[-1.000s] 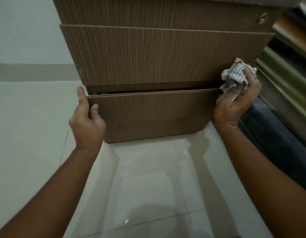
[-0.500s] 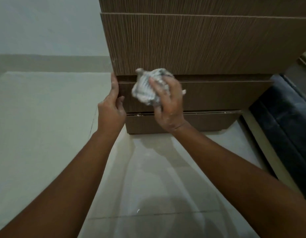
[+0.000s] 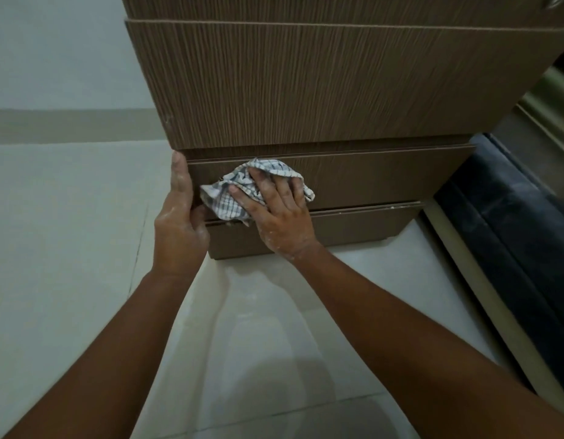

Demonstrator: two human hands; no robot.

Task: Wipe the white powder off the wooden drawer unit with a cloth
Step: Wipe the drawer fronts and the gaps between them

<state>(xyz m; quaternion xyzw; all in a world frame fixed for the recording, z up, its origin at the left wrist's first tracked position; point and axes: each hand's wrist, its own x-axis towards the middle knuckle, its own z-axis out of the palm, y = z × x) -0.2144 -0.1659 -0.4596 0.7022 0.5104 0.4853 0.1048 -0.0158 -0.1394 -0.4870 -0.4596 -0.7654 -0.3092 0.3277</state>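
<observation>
The wooden drawer unit (image 3: 321,90) stands on the floor in front of me, its brown grained fronts filling the top of the view. My right hand (image 3: 282,217) presses a checked white and grey cloth (image 3: 233,194) flat against the left part of the lower drawer front (image 3: 385,179). My left hand (image 3: 179,223) grips the left edge of that drawer front, thumb up along the corner. White powder flecks dust both hands. Small white specks lie along the ledge (image 3: 369,207) below the drawer front.
Pale glossy floor tiles (image 3: 258,327) spread below the unit and to the left. A dark cushioned piece (image 3: 511,223) lies on the floor to the right of the unit. A pale wall with a beige skirting (image 3: 62,125) runs behind on the left.
My right hand carried the cloth from the drawer's right end to its left part and now spreads it flat on the front. My left hand stays on the left edge.
</observation>
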